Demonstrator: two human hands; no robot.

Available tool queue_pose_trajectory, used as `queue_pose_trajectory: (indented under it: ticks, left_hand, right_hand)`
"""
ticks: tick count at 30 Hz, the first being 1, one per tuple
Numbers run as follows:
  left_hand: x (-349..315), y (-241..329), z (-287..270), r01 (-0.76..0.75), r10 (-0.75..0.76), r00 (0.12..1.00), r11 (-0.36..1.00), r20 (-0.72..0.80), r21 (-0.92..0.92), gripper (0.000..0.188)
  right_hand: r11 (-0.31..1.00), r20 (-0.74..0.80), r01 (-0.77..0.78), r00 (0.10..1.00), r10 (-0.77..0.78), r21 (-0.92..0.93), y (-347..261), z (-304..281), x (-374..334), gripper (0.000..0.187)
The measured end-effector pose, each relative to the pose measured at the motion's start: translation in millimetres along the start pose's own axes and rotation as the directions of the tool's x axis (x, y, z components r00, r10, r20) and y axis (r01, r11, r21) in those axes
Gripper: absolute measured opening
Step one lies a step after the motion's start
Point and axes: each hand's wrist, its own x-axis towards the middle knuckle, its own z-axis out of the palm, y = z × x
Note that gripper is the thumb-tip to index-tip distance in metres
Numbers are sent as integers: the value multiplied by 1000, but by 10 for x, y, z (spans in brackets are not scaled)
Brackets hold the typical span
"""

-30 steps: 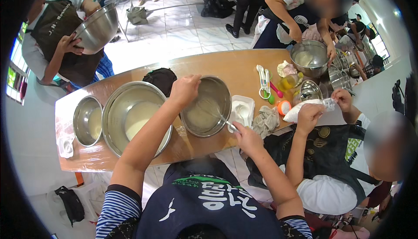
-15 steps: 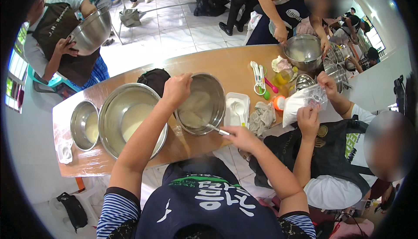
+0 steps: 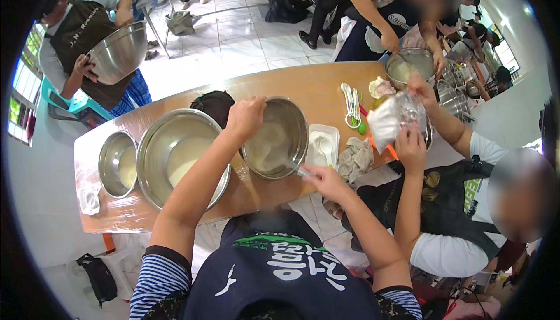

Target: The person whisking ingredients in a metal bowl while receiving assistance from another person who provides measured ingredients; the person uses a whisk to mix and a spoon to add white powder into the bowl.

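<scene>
We saw the steel bowl (image 3: 296,123) over the table (image 3: 318,84), holding pale batter (image 3: 269,147); our left hand (image 3: 246,117) had its fingers clamped on the bowl's far-left rim, our right hand (image 3: 326,182) had its closed around the whisk (image 3: 304,171) at the near-right rim; a larger bowl (image 3: 154,148) stood left of it, a white tray (image 3: 315,144) just right. We judged that hard strokes or a slipping rim grip could tip the bowl and splash the tray.

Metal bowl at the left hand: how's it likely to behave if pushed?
The metal bowl is probably stiff, judging by its smooth, round form. It may slide readily, as the tabletop looks glossy. The pale mixture inside would likely slosh, since it looks fluid.
</scene>
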Motion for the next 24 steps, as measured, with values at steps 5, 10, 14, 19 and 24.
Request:
queue_pose_trajectory:
  ticks: [5, 10, 14, 19, 24]
  left_hand:
    - [41, 40, 15, -8, 8, 1000, 1000, -11, 8, 15]
    - [10, 51, 10, 36, -37, 999, 999, 36, 26, 19]
    - [-34, 13, -8, 55, -56, 998, 998, 35, 22, 19]
    - [-19, -9, 19, -23, 23, 999, 1000, -49, -1, 14]
    - [-32, 22, 24, 27, -27, 1000, 1000, -9, -4, 17]
  right_hand:
    - [995, 174, 72, 981, -83, 69, 27, 17, -45, 33]
    - [977, 187, -169, 964, 191, -130, -153, -98, 49, 36]
    - [993, 166, -99, 982, 88, 58, -134, -109, 33, 36]
    - [1000, 173, -11, 985, 11, -3, -179, -53, 0, 34]
    - [991, 67, 36, 997, -27, -131, -132, -23, -16, 33]
